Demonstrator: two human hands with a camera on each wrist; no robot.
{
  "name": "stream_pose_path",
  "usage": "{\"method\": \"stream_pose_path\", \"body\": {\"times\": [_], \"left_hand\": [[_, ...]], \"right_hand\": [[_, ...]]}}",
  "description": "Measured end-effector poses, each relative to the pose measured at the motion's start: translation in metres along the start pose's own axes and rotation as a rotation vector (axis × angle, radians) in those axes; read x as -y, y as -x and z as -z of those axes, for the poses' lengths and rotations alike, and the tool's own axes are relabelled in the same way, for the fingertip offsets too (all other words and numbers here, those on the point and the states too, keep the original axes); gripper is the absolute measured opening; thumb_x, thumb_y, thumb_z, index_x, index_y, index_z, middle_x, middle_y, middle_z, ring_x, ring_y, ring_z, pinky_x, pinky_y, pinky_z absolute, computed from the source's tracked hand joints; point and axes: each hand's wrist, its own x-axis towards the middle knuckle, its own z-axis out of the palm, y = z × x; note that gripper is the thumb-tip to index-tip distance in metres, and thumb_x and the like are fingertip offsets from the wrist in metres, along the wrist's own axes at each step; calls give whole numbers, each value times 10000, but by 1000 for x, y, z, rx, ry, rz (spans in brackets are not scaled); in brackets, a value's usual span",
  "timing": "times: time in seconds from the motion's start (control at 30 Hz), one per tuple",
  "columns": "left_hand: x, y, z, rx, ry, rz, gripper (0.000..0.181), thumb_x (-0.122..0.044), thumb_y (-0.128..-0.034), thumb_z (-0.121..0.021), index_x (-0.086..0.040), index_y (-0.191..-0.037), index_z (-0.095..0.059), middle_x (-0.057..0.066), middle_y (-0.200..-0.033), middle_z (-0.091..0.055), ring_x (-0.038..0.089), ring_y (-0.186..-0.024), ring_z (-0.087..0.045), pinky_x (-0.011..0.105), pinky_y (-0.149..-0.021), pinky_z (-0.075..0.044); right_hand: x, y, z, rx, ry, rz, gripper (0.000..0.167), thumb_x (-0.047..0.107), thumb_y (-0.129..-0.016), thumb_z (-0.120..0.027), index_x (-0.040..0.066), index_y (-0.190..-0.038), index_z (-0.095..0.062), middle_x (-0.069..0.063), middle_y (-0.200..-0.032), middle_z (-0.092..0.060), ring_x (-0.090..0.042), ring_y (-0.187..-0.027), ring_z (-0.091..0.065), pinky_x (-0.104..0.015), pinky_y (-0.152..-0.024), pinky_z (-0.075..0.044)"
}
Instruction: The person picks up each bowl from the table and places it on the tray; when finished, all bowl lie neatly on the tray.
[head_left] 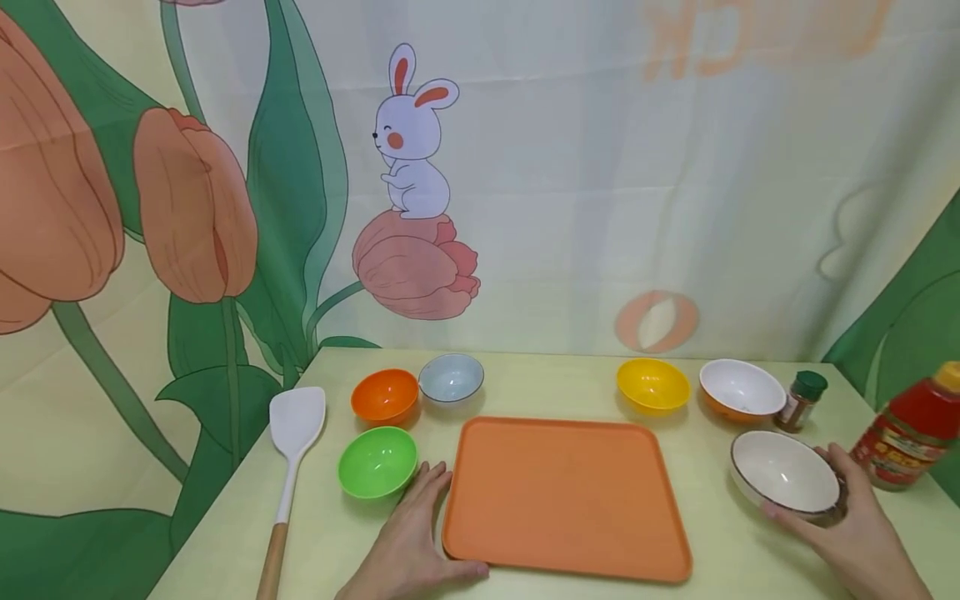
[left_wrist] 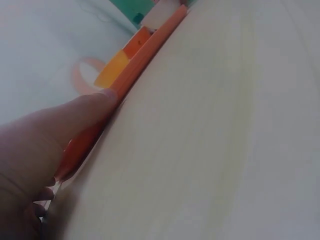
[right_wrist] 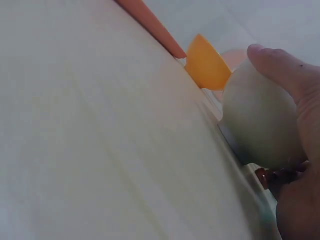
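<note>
While the right hand (head_left: 858, 529) is gripping a round, glossy off-white bowl (head_left: 783, 471) with a thin dark rim, the left hand (head_left: 405, 542) is bracing the near-left corner of a flat, rectangular orange tray (head_left: 562, 500). The right grip is holding the bowl's wall, thumb at the near side and fingers at the right; the left grip is lying wide, its thumb touching the tray's near edge. The bowl is showing to the right of the tray, well apart from it, nearer than a small green-capped spice jar (head_left: 801, 402) and beside a red bottle (head_left: 907, 429) with a yellow cap; whether its foot is touching the pale-yellow bench (head_left: 555, 383), the views are not making plain.

The right hand is probably doing best by holding the rim level and sharing pressure evenly, since the smooth curve is likely offering little purchase. The left hand is likely serving well by pressing lightly, so that the tray is not skidding or nudging the shiny lime-green bowl (head_left: 378, 462) just beside the fingers.

The off-white bowl is looking like glazed ceramic, while the tray is showing a matte, plastic-like face inside a low raised rim.
</note>
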Motion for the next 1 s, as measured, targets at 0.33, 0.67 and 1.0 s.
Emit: {"method": "stream_pose_path", "body": {"times": [0.33, 0.67, 1.0], "left_hand": [[3, 0, 0, -3, 20, 3, 1418, -850, -651, -921, -14, -1685, -429, 145, -1794, -369, 408, -1702, -230, 644, -1346, -302], [1, -2, 0, 68, 40, 59, 1383, -848, -699, -897, -66, -1721, -391, 134, -1814, -328, 408, -1711, -195, 680, -1344, -274], [0, -1, 2, 68, 40, 47, 1363, -844, -730, -878, -51, -1721, -381, 145, -1817, -317, 414, -1711, -192, 684, -1345, -266]], "right_hand": [[-4, -8, -1, 12, 68, -94, 1379, 623, -950, -838, -99, -1721, 48, -484, -1722, -95, -700, -1552, -199, -874, -1209, -255], [-2, -4, -1, -7, 56, -101, 1356, 607, -943, -855, -94, -1728, -1, -475, -1719, -136, -684, -1525, -250, -868, -1203, -277], [12, 2, -5, -86, 39, 40, 1263, 524, -920, -914, -34, -1752, -144, -443, -1693, -300, -608, -1459, -386, -581, -1277, -423]]}}
